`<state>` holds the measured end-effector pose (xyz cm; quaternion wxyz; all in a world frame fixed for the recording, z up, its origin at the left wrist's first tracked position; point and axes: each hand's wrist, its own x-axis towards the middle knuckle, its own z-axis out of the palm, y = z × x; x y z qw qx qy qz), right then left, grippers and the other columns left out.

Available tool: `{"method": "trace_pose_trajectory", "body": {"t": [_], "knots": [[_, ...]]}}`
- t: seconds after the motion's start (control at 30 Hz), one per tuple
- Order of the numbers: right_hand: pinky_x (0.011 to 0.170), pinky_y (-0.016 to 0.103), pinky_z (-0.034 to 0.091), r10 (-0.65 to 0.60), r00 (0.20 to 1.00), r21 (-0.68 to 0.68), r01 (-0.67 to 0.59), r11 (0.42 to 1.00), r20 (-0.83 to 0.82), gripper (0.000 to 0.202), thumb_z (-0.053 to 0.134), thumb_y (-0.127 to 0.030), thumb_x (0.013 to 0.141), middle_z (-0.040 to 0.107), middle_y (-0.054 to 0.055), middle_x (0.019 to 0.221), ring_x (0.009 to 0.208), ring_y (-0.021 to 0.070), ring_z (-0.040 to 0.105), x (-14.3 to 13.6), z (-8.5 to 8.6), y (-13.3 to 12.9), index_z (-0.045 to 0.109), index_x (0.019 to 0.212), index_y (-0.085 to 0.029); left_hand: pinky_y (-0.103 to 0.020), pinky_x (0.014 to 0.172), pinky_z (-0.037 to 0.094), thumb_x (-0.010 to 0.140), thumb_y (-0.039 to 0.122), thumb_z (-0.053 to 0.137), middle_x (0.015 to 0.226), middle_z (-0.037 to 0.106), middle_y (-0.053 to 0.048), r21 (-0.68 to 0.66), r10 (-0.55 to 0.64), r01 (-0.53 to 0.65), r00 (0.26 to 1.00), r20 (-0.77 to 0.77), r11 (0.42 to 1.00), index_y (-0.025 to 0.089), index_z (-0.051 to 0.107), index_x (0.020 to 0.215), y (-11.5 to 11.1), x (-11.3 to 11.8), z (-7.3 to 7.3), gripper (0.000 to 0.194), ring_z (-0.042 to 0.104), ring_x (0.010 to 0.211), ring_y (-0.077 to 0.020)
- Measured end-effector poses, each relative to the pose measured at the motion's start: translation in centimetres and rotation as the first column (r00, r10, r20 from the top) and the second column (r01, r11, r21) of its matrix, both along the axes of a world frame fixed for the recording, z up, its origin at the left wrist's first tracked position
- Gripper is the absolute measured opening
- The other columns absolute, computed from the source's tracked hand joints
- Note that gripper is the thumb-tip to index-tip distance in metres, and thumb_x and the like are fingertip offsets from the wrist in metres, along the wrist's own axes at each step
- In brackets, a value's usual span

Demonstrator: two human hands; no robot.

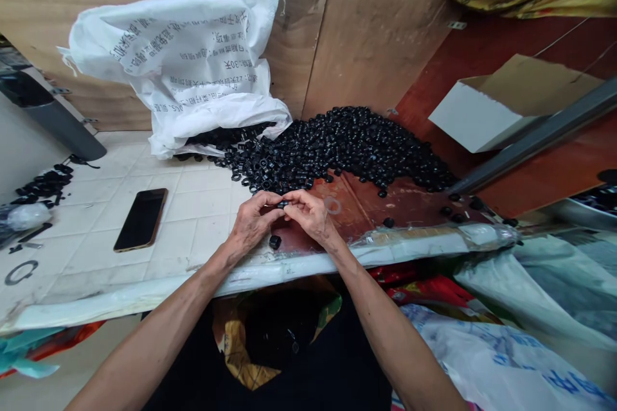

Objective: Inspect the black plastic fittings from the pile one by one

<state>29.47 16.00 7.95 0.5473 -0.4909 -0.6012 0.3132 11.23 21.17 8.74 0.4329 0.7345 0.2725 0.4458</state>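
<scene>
Over the front of the worktable, my left hand (254,218) and my right hand (308,213) meet fingertip to fingertip. Both are closed in a pinch on a small black plastic part (282,204); the fingers cover much of it, so I cannot tell whether it is one piece or two. A loose black cap (274,242) lies on the table just below my hands. Behind them spreads a large heap of small black ring-like parts (337,148), some of it spilling from the mouth of a white woven sack (202,70).
A smartphone (141,219) lies to the left. Past it are a flat grey ring (21,272) and dark pieces (45,186). Wooden boards (361,45) wall the back. At right, a metal bar (535,135) slants before a white carton (482,115). An open bag (236,347) sits below the table edge.
</scene>
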Motion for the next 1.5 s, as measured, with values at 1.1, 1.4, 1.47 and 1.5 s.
{"method": "trace_pose_trajectory", "body": {"t": [1.1,1.4,1.47,1.5], "knots": [[0.076,0.035,0.048,0.216,0.819,0.078,-0.301,0.951,0.531,0.010,0.078,-0.030,0.087,0.069,0.004,0.083,0.077,0.0202,0.060,-4.1,2.5,-2.8,0.075,0.089,-0.021,-0.026,0.061,0.048,0.068,0.023,0.078,0.071,0.065,0.003,-0.497,0.386,-0.318,0.922,0.037,0.807,0.017,0.066,0.093,1.7,-0.2,-1.0,0.029,0.059,0.060,-0.0117],[0.088,0.038,0.049,0.208,0.687,0.072,-0.355,0.932,0.696,0.010,0.065,-0.022,0.098,0.071,0.008,0.095,0.090,0.0226,0.063,-8.1,2.0,-3.3,0.072,0.092,-0.017,-0.027,0.063,0.048,0.066,0.025,0.081,0.075,0.066,0.002,-0.493,0.335,-0.245,0.937,0.102,0.835,0.017,0.066,0.093,1.8,-0.6,0.7,0.032,0.060,0.064,-0.0126],[0.084,0.036,0.052,0.179,0.847,0.076,-0.249,0.965,0.500,0.010,0.063,-0.024,0.098,0.072,0.008,0.096,0.088,0.0213,0.066,-6.2,2.4,-2.2,0.072,0.096,-0.019,-0.027,0.066,0.050,0.066,0.027,0.082,0.079,0.067,0.001,-0.482,0.302,-0.200,0.943,0.143,0.853,0.017,0.066,0.093,1.6,-0.7,1.1,0.033,0.062,0.068,-0.0129],[0.081,0.035,0.054,0.146,0.920,0.046,-0.175,0.984,0.363,0.011,0.064,-0.027,0.097,0.072,0.007,0.095,0.086,0.0205,0.067,-5.0,2.5,-1.5,0.072,0.098,-0.020,-0.027,0.067,0.050,0.067,0.028,0.082,0.081,0.068,0.001,-0.477,0.283,-0.178,0.946,0.157,0.861,0.017,0.066,0.094,1.4,-0.7,1.2,0.034,0.063,0.070,-0.0132]]}}
